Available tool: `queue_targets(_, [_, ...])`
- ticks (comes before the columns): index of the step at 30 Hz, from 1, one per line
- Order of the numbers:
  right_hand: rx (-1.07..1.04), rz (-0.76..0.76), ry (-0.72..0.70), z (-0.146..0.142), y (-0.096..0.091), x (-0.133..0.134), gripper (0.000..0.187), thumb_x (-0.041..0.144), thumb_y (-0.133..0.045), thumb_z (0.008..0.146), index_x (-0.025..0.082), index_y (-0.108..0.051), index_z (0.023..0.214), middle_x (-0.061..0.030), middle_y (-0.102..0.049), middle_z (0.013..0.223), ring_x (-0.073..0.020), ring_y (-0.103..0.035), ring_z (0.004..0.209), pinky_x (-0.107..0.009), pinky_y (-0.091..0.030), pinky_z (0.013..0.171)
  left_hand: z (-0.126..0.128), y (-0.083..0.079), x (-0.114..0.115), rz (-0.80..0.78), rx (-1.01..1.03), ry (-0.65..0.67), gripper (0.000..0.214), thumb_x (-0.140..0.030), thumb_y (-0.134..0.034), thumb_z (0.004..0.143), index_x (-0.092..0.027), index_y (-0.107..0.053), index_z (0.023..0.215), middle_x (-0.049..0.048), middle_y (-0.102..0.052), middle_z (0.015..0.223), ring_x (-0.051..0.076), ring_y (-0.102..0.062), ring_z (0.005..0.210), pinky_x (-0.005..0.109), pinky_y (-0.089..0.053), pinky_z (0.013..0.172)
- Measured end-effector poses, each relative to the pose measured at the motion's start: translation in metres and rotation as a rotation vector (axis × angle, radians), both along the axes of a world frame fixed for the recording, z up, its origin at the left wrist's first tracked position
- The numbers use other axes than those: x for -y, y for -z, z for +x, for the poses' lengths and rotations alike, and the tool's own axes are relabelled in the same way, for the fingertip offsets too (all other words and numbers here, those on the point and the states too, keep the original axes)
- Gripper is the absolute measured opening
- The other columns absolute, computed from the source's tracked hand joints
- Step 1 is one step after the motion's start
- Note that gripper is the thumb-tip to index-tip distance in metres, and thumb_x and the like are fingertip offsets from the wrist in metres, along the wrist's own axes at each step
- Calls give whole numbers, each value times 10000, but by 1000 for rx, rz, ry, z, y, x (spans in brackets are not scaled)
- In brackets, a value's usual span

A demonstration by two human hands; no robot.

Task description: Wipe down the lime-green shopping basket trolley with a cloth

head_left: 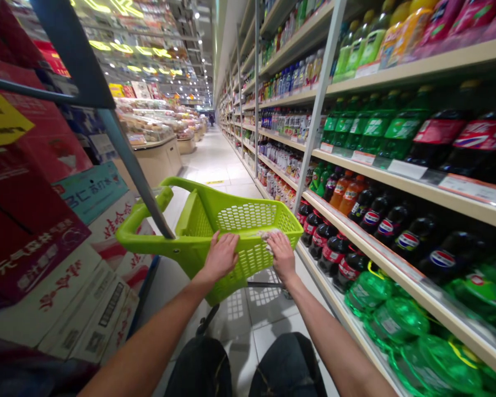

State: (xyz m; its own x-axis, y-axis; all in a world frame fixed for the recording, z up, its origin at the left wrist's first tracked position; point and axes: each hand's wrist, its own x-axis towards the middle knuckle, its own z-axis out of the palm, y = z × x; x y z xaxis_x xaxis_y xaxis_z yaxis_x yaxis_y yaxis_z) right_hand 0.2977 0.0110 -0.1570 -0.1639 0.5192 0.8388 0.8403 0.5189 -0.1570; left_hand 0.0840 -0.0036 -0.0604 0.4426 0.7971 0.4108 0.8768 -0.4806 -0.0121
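Left fingers (pixel 231 241): bent over the cart's near rim (pixel 252 236), apparently holding it; how firmly cannot be told.
Right fingers (pixel 279 239): gathered on a crumpled pale cloth (pixel 267 235), pressing it to the same rim toward the basket's narrow end. It may be tissue; the material is too small to confirm.
Hands: left hand (pixel 220 258) and right hand (pixel 282 255) a little apart, backs up, both forearms reaching forward.
Cart: green, with perforated walls (pixel 248 264), directly ahead of the knees (pixel 287 364), between the cartons and the shelves.
Pole: a grey pole (pixel 134 168) slants from the cart's left side to a dark frame at upper left.
Step in hand: judged to be wiping the near rim, the right hand working the cloth and the left steadying.
Next move: would call for light, even pressure along the rim, the cloth kept bunched under the fingertips, and the left hand firm so that the cart does not roll.
Right side: shelves (pixel 322 96) of bottles (pixel 409 240), near the cart's narrow end; contact cannot be judged.
Left side: stacked cartons (pixel 85 309) near the cart.
Aisle: pale tiled floor (pixel 204 157) running ahead, past display counters (pixel 155 160).
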Motion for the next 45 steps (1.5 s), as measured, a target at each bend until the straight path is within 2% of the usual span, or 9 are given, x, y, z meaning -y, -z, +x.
queue_targets(5, [70, -24, -18, 20, 33, 15, 411, -1, -348, 772, 158, -588, 1065, -82, -584, 1122, -178, -357, 1217, -409, -353, 968, -8, -4, -4, -28, 15, 8, 349, -207, -468, 735, -209, -484, 1084, 69, -575, 1097, 223, -474, 1063, 439, -187, 1018])
queue_targets(12, [-13, 48, 98, 38, 7, 3, 427, 32, -339, 769, 185, -580, 1087, -75, -550, 1170, -195, -346, 1226, -435, -331, 979, -27, -10, -19, -89, 64, -66, 266, -248, -443, 754, -215, -539, 1000, 49, -618, 1019, 208, -504, 1013, 443, -201, 989])
queue_targets(16, [102, 1, 57, 40, 36, 18, 478, 7, -315, 720, 191, -595, 1062, -77, -606, 1063, -203, -440, 1152, -404, -412, 900, -38, -15, -11, -140, 111, -131, 230, -258, -457, 755, -197, -574, 944, 43, -637, 966, 202, -517, 987, 445, -209, 985])
queue_targets(18, [118, 40, 9, 44, 44, 21, 534, 15, -320, 697, 220, -554, 1131, -58, -571, 1133, -207, -419, 1174, -414, -394, 924, -45, -16, -7, -147, 140, -171, 212, -264, -464, 755, -195, -584, 916, 32, -642, 945, 194, -520, 968, 444, -212, 985])
queue_targets(25, [66, 153, -56, 24, 17, 23, 553, 57, -352, 739, 207, -413, 1268, -33, -368, 1345, -244, -337, 1233, -436, -305, 1013, -76, -12, 5, -160, 175, -237, 168, -288, -469, 755, -199, -591, 829, 10, -644, 885, 185, -527, 918, 463, -197, 988])
queue_targets(34, [139, 69, -72, 6, 71, 69, 516, 37, -313, 732, 169, -453, 1210, -57, -400, 1320, -228, -313, 1247, -433, -304, 1025, -82, -12, 23, -141, 190, -225, 156, -279, -472, 749, -195, -593, 800, 18, -645, 860, 195, -533, 901, 489, -198, 987])
queue_targets(36, [142, 66, -73, 2, 66, 76, 519, 29, -304, 722, 168, -467, 1195, -55, -415, 1309, -216, -314, 1247, -414, -311, 1023, -76, -11, 26, -133, 196, -209, 155, -274, -471, 749, -193, -592, 802, 20, -643, 859, 195, -533, 903, 492, -199, 987])
queue_targets(42, [14, 187, 29, -1, 14, 72, 476, 55, -335, 725, 159, -506, 1157, -70, -411, 1312, -249, -344, 1227, -447, -300, 1018, -61, -8, 32, -122, 207, -170, 159, -257, -461, 755, -191, -597, 804, 21, -645, 858, 191, -532, 906, 484, -205, 987])
queue_targets(45, [34, 188, 59, -2, 16, 74, 448, 55, -320, 735, 151, -522, 1123, -70, -386, 1330, -257, -322, 1239, -447, -311, 1011, -60, -8, 32, -121, 200, -159, 161, -247, -449, 762, -196, -600, 788, 14, -649, 852, 187, -537, 891, 476, -215, 980])
